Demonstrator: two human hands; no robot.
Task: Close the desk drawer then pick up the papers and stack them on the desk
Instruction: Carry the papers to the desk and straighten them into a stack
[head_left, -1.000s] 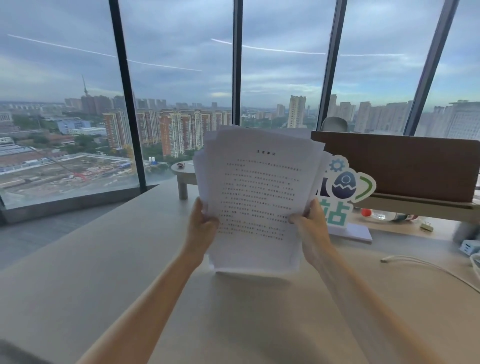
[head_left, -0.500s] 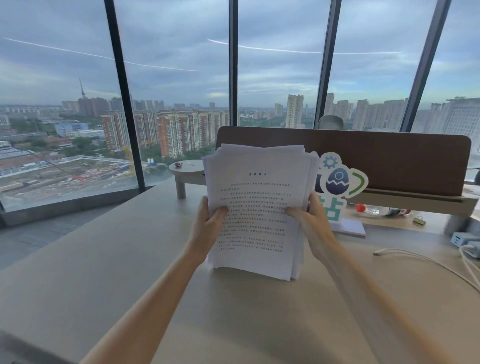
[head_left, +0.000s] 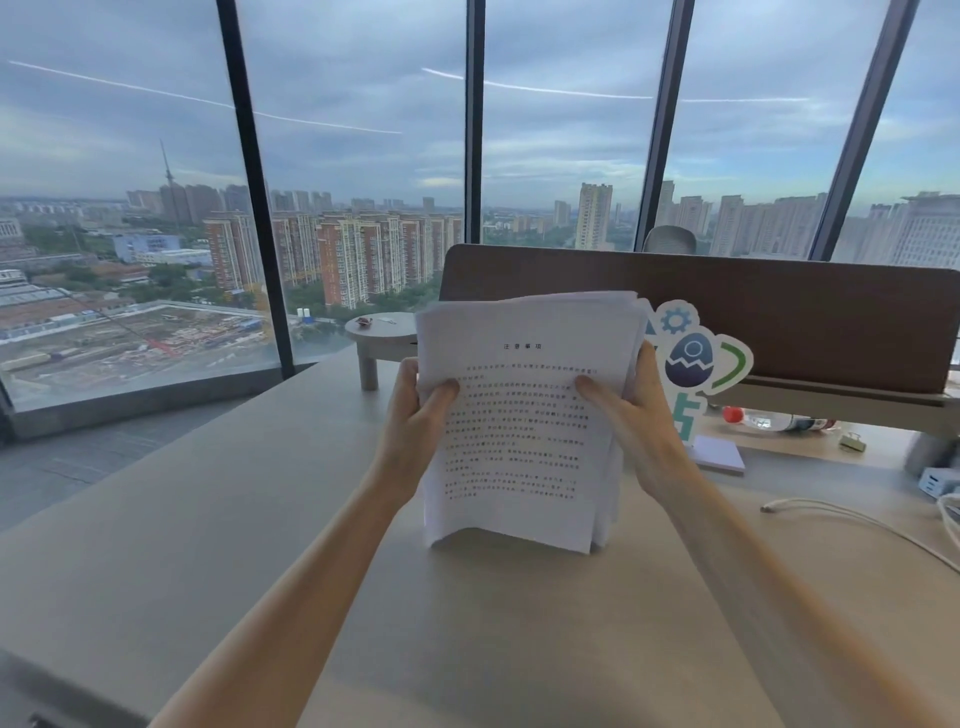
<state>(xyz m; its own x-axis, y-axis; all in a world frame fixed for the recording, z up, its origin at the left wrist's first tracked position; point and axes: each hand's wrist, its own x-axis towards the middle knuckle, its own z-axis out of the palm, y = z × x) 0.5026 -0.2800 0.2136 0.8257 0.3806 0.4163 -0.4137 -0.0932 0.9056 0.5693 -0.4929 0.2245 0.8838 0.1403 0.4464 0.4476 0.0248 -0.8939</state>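
Stack of printed papers (head_left: 519, 431) is held upright, bottom edge resting on the desk (head_left: 208, 519), gripped at both side edges. Left hand (head_left: 415, 415) is clamped on the left edge, thumb over the front sheet; right hand (head_left: 631, 415) is clamped on the right edge likewise. A white cable (head_left: 852, 525) lies to the right. Behind, an egg-logo sign (head_left: 696, 364) and brown divider panel (head_left: 779, 317) are seen.

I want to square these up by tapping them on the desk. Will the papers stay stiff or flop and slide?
The papers probably flop: the front sheet's bottom edge already curls outward. The sheets likely slip against each other, since their edges sit uneven. Left hand and right hand gripping both sides should steady them.
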